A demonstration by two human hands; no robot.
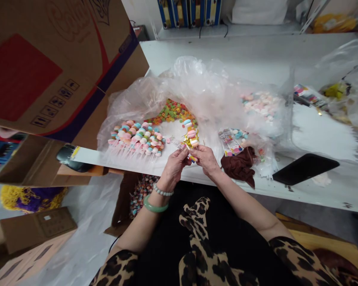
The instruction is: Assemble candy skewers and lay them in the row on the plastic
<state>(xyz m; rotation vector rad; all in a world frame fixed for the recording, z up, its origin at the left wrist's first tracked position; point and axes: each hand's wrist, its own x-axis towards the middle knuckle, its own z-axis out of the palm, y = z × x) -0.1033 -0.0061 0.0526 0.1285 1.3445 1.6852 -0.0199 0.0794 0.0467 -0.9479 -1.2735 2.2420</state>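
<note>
Though printed, candy packet label unreadable

Candy skewer: its lower end was hidden behind the left hand and right hand, so I couldn't tell which gripped it.
Pale candies: hazy under the plastic bag.
Binders: cut off by the top edge.
Cardboard carton: cut off at the top and left.

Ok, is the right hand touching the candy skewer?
Touching: the head view shows the right hand gripping the candy skewer just below its gold tinsel.
</note>
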